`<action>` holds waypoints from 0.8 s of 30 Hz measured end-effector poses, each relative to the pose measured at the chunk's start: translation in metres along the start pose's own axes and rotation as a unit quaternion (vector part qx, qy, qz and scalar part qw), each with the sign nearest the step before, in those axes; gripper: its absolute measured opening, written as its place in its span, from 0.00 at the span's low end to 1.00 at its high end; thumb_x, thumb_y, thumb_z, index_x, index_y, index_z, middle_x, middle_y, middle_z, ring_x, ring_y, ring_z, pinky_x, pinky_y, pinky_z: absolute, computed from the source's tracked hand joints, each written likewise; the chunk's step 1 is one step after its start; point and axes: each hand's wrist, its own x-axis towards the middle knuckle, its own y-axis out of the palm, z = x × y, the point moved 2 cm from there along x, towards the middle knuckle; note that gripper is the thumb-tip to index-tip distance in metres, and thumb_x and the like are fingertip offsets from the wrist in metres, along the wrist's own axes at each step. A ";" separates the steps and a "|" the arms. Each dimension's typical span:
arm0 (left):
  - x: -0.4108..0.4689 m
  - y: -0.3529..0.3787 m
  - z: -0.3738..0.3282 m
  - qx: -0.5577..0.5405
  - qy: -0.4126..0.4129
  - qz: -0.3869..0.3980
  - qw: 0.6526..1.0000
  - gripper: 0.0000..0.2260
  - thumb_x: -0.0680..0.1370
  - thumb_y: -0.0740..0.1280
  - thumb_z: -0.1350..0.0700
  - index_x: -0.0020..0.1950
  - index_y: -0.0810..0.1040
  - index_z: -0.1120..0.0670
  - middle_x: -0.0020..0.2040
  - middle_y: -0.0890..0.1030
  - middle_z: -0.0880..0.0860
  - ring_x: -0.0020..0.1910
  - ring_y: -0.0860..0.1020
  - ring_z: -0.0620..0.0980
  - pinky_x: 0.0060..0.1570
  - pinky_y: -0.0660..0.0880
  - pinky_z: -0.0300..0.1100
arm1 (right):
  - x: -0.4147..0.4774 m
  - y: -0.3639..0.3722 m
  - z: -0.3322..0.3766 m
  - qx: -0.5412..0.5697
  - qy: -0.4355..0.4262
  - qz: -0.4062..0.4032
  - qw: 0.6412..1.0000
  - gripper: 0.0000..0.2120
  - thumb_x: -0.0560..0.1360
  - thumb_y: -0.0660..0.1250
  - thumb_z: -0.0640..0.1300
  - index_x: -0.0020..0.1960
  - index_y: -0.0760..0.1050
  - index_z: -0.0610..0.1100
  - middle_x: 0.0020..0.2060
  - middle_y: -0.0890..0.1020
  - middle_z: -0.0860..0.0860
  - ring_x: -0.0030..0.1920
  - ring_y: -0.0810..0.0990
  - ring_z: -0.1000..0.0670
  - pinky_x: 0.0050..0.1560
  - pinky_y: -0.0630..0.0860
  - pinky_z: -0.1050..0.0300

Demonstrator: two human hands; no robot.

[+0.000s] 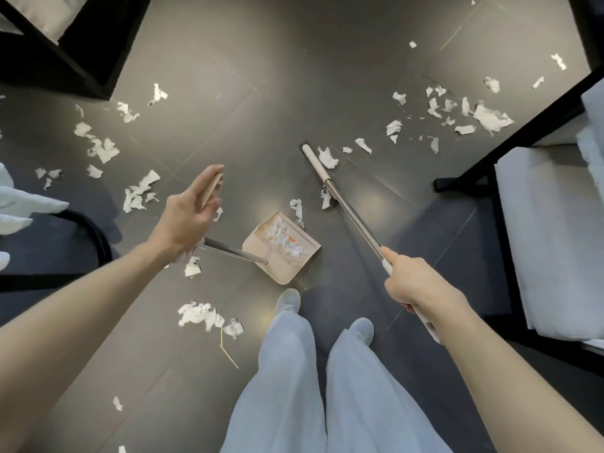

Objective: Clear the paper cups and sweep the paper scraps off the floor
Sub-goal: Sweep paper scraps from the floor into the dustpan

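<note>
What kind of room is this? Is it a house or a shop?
Probably a sitting or dining area indoors; house or shop, I cannot tell. It has a dark tiled floor, a black-framed chair with a pale cushion on the right, and more black furniture at the top left.

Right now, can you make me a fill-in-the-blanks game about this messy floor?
1. The right hand holds the long ___.
2. The left hand holds the handle of the ___.
3. The paper scraps on the floor are the colour ___.
Missing words: broom, dustpan, white.
</note>
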 end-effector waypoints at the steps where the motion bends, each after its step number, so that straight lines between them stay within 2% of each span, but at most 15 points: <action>1: 0.002 -0.002 0.001 -0.006 0.002 0.001 1.000 0.23 0.79 0.62 0.69 0.73 0.67 0.55 0.63 0.71 0.43 0.64 0.66 0.37 0.50 0.63 0.16 | 0.001 0.004 0.002 -0.002 0.010 0.001 1.000 0.34 0.76 0.50 0.34 0.78 0.49 0.55 0.55 0.73 0.43 0.33 0.75 0.48 0.26 0.72 0.59; 3: 0.009 -0.004 0.001 -0.026 -0.001 -0.003 1.000 0.23 0.79 0.62 0.70 0.73 0.67 0.55 0.64 0.70 0.45 0.65 0.64 0.36 0.50 0.63 0.16 | 0.007 0.009 0.011 -0.006 0.024 0.011 1.000 0.34 0.77 0.51 0.35 0.79 0.48 0.55 0.57 0.74 0.42 0.33 0.74 0.49 0.26 0.72 0.59; 6: 0.023 -0.004 0.001 -0.062 -0.003 -0.027 0.998 0.22 0.79 0.61 0.70 0.73 0.68 0.56 0.65 0.73 0.48 0.65 0.65 0.35 0.54 0.64 0.18 | 0.015 0.011 0.037 -0.010 0.026 0.048 0.998 0.36 0.76 0.51 0.33 0.79 0.45 0.55 0.48 0.75 0.43 0.30 0.75 0.50 0.24 0.69 0.60; 9: 0.042 -0.008 0.003 -0.070 0.002 -0.020 0.997 0.22 0.80 0.60 0.68 0.73 0.67 0.55 0.65 0.72 0.45 0.65 0.65 0.34 0.59 0.63 0.20 | 0.011 0.023 0.068 -0.012 0.014 0.085 0.996 0.38 0.74 0.53 0.33 0.79 0.45 0.55 0.49 0.75 0.44 0.30 0.75 0.50 0.25 0.69 0.61; 14: 0.070 -0.015 0.004 -0.074 0.018 0.002 0.997 0.22 0.80 0.61 0.67 0.73 0.67 0.53 0.66 0.72 0.45 0.65 0.66 0.33 0.56 0.61 0.16 | -0.007 0.026 0.086 0.078 0.010 0.145 0.986 0.40 0.72 0.55 0.34 0.78 0.49 0.61 0.39 0.80 0.46 0.25 0.74 0.50 0.27 0.73 0.61; 18: 0.082 -0.022 0.010 -0.059 0.037 0.029 0.997 0.23 0.80 0.62 0.67 0.73 0.68 0.52 0.63 0.72 0.44 0.63 0.68 0.32 0.54 0.59 0.15 | -0.035 0.013 0.093 0.087 0.005 0.139 0.986 0.40 0.72 0.55 0.34 0.77 0.49 0.62 0.35 0.77 0.49 0.25 0.73 0.51 0.29 0.73 0.62; 22: 0.100 -0.026 0.014 -0.039 0.038 0.027 0.998 0.23 0.80 0.63 0.63 0.72 0.68 0.46 0.61 0.74 0.42 0.58 0.72 0.33 0.54 0.61 0.16 | -0.046 -0.006 0.099 0.047 -0.005 0.086 0.995 0.38 0.74 0.55 0.37 0.78 0.46 0.60 0.47 0.73 0.51 0.30 0.70 0.54 0.29 0.69 0.62; 24: 0.111 -0.027 0.012 -0.046 0.038 0.023 0.998 0.23 0.80 0.63 0.62 0.73 0.68 0.45 0.62 0.74 0.42 0.59 0.72 0.34 0.55 0.62 0.17 | -0.044 -0.021 0.098 0.060 0.002 0.065 0.996 0.38 0.74 0.55 0.37 0.78 0.46 0.61 0.43 0.73 0.52 0.28 0.72 0.53 0.29 0.70 0.61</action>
